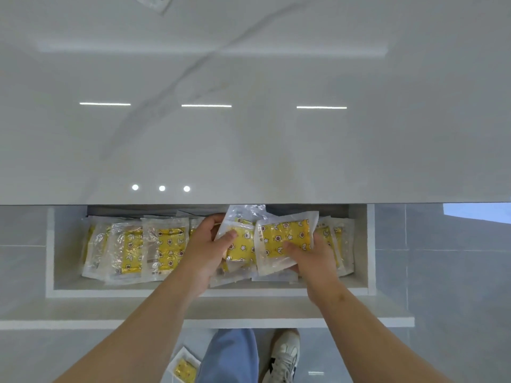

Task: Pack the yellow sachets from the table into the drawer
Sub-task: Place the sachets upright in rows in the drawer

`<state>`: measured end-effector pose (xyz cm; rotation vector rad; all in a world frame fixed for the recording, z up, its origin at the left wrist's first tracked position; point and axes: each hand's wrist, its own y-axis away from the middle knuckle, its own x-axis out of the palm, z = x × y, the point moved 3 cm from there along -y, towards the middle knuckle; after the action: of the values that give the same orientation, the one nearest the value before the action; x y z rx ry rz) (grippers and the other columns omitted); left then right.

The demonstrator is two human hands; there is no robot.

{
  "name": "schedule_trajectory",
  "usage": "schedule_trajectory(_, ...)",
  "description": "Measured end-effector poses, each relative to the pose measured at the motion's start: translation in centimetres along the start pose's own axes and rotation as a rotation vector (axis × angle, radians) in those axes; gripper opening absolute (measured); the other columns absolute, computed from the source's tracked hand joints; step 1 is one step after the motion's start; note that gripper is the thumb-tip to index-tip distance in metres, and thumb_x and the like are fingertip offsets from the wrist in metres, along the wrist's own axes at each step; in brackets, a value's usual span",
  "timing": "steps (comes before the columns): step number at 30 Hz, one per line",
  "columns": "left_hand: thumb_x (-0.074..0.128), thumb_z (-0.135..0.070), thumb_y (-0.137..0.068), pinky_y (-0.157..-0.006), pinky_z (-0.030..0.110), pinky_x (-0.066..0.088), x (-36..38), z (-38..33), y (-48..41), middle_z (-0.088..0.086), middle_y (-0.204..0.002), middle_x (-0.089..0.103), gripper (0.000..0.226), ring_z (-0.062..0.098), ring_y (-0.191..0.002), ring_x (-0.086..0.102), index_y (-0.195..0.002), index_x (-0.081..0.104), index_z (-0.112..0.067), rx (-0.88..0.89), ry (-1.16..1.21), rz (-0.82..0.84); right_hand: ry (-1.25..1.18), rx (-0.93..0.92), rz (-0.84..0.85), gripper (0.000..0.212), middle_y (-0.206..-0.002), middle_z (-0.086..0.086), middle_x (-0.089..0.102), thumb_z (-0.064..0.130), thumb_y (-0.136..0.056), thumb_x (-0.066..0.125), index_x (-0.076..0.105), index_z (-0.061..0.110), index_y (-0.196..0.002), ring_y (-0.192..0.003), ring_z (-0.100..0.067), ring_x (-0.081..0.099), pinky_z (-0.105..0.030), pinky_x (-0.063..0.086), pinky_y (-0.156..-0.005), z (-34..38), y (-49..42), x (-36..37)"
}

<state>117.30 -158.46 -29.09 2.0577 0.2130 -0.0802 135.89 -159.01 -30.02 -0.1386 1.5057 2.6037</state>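
The white drawer (210,293) stands pulled out below the glossy white table (249,147). Inside it lie several yellow sachets (166,247) in clear wrappers, printed with stars and faces, ranged from left to right. My left hand (206,251) grips a yellow sachet (240,244) in the drawer's middle, thumb on top. My right hand (309,257) holds another sachet (282,236) just to the right, tilted up over the pile. More sachets (336,239) lie at the drawer's right end, partly hidden by my right hand.
One yellow sachet (185,367) lies on the grey tiled floor beside my leg and shoe (284,355). A packet edge (154,1) shows at the table's far top. The tabletop overhangs the drawer's back part.
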Motion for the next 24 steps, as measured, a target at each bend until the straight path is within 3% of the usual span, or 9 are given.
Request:
schedule_trajectory(3,0.058,0.000,-0.088,-0.064,0.024,0.048,-1.4,0.1,-0.5,-0.002,-0.093,0.063,0.026,0.016,-0.078,0.059,-0.095,0.056,-0.025,0.068,-0.160,-0.014,-0.030,0.059,0.009,0.017,-0.093,-0.003,0.068,0.007,-0.088,0.062,0.057,0.022,-0.094,-0.088,-0.021,0.066,-0.030,0.056,-0.068,-0.2,-0.4,-0.7)
schedule_trajectory(6,0.058,0.000,-0.087,-0.073,0.034,0.052,-2.4,0.5,-1.3,0.002,-0.093,0.062,0.028,0.021,-0.084,0.060,-0.085,0.055,-0.028,0.087,-0.330,-0.023,0.051,0.097,0.042,0.010,-0.093,-0.001,0.066,0.014,-0.093,0.055,0.055,0.024,-0.090,-0.086,-0.018,0.063,-0.033,0.054,-0.074,0.0,-0.5,-1.2)
schedule_trajectory(10,0.062,-0.005,-0.084,-0.075,0.035,0.050,-2.3,0.0,-2.0,0.001,-0.096,0.062,0.024,0.021,-0.089,0.059,-0.099,0.056,-0.022,0.178,-0.592,0.002,0.620,-0.037,0.099,0.009,-0.099,-0.003,0.064,0.022,-0.095,0.048,0.056,0.022,-0.097,-0.082,-0.016,0.057,-0.030,0.046,-0.069,0.7,-1.2,-1.0)
schedule_trajectory(13,0.062,-0.006,-0.083,-0.070,0.028,0.042,-1.7,-0.8,-2.3,-0.004,-0.100,0.056,0.037,0.016,-0.089,0.050,-0.116,0.051,-0.020,0.230,-0.887,0.038,1.148,-0.186,0.063,0.032,-0.120,-0.005,0.059,0.028,-0.095,0.044,0.051,0.022,-0.126,-0.108,-0.023,0.051,-0.035,0.043,-0.089,1.1,-2.1,-0.4)
schedule_trajectory(16,0.061,-0.005,-0.082,-0.075,0.030,0.046,-1.5,-1.3,-2.6,-0.001,-0.111,0.057,0.045,0.018,-0.096,0.052,-0.123,0.048,-0.020,0.239,-1.008,0.055,1.412,-0.251,-0.088,0.057,-0.144,-0.008,0.038,0.021,-0.092,0.047,0.026,0.026,-0.144,-0.134,-0.031,0.030,-0.044,0.025,-0.110,1.1,-2.4,0.0)
schedule_trajectory(18,0.061,-0.004,-0.082,-0.080,0.031,0.048,-1.3,-1.5,-2.4,-0.003,-0.116,0.058,0.047,0.019,-0.104,0.054,-0.123,0.048,-0.022,0.247,-0.977,0.087,1.461,-0.306,-0.116,0.072,-0.156,-0.009,0.015,0.021,-0.090,0.051,0.009,0.028,-0.148,-0.141,-0.033,0.017,-0.047,0.017,-0.114,1.2,-2.1,0.7)
schedule_trajectory(20,0.061,-0.004,-0.083,-0.075,0.026,0.046,-1.2,-1.6,-2.2,-0.011,-0.107,0.056,0.044,0.014,-0.100,0.053,-0.119,0.050,-0.026,0.240,-0.907,0.147,1.423,-0.431,0.002,0.077,-0.157,-0.005,0.010,0.031,-0.089,0.054,0.005,0.029,-0.149,-0.142,-0.031,0.015,-0.045,0.016,-0.114,1.1,-1.6,2.3)
schedule_trajectory(22,0.062,-0.004,-0.083,-0.069,0.022,0.044,-1.3,-1.6,-1.9,-0.019,-0.096,0.052,0.041,0.010,-0.095,0.050,-0.112,0.053,-0.031,0.225,-0.837,0.205,1.300,-0.460,0.188,0.071,-0.152,0.001,0.029,0.041,-0.087,0.055,0.017,0.030,-0.147,-0.137,-0.027,0.027,-0.041,0.025,-0.110,0.4,-1.5,4.4)
schedule_trajectory(24,0.063,-0.004,-0.082,-0.073,0.024,0.046,-1.6,-1.4,-1.8,-0.016,-0.099,0.055,0.040,0.011,-0.097,0.051,-0.105,0.055,-0.035,0.220,-0.796,0.239,1.070,-0.355,0.242,0.057,-0.136,0.002,0.051,0.041,-0.086,0.057,0.037,0.030,-0.137,-0.126,-0.026,0.042,-0.038,0.037,-0.102,0.0,-1.7,5.6)
